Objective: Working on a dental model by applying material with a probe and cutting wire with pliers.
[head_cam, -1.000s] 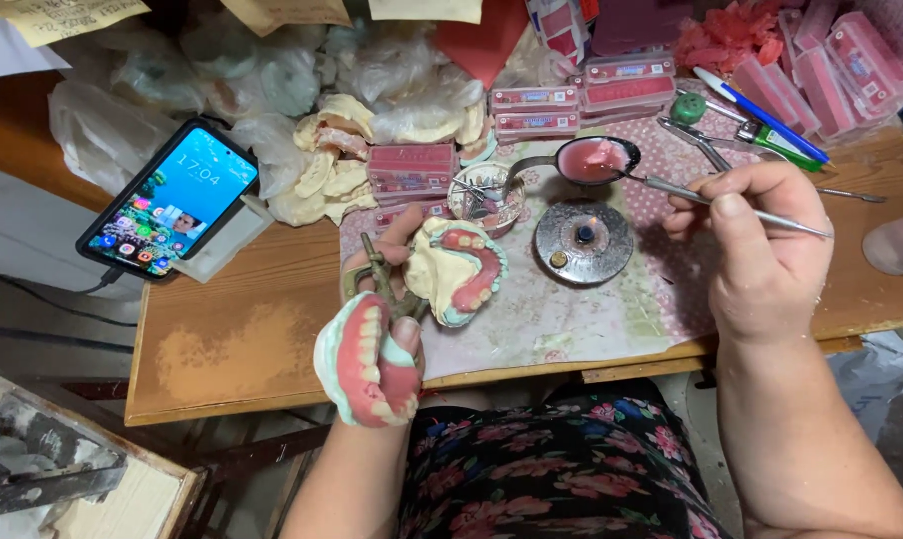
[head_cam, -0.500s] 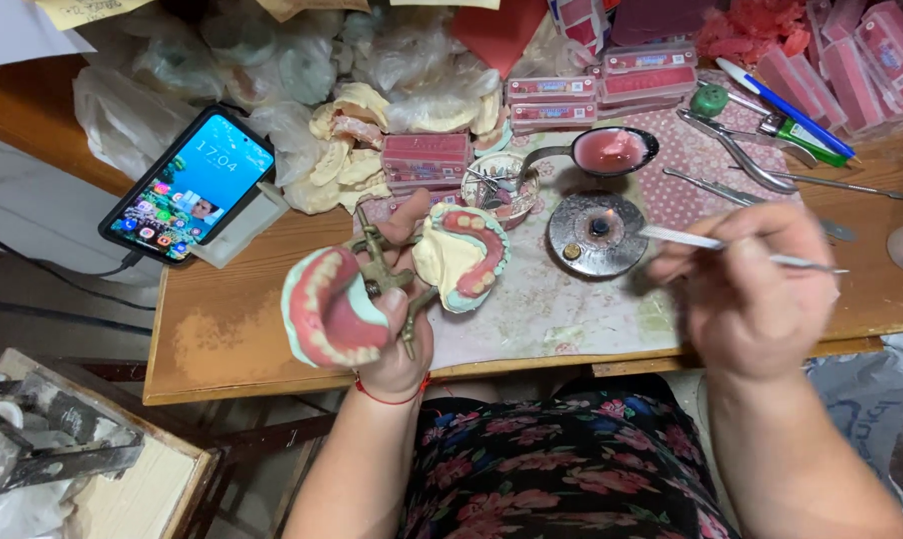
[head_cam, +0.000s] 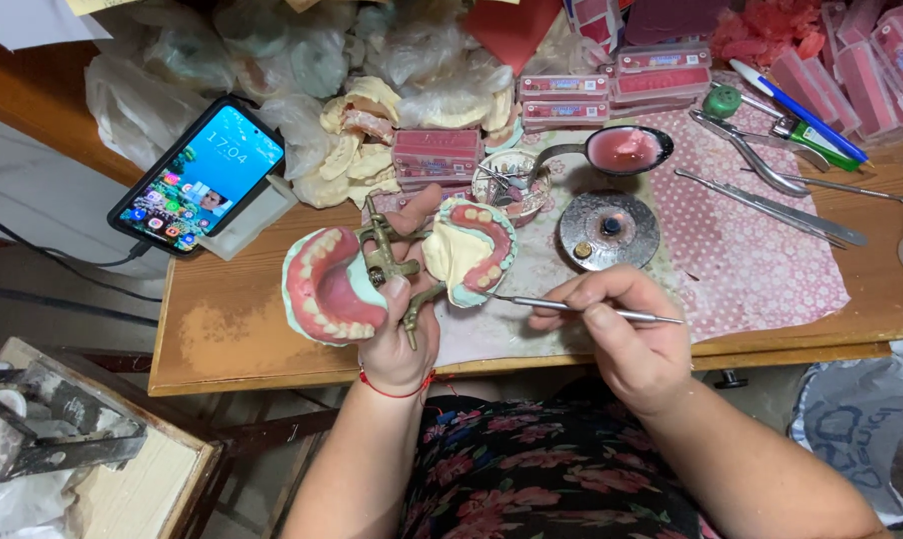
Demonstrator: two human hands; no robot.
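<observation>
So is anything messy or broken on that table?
Nothing looks broken. The left hand holds a hinged metal frame with two denture models opened flat, and the right hand touches a thin metal tool to one. Plaster casts lie heaped among crumpled plastic bags behind.

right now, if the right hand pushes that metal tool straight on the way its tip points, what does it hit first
The right hand holds a thin metal tool whose tip points left, at the lower edge of the right denture model on the hinged frame that the left hand holds. It would probably meet that model first; depth is unclear.
</observation>
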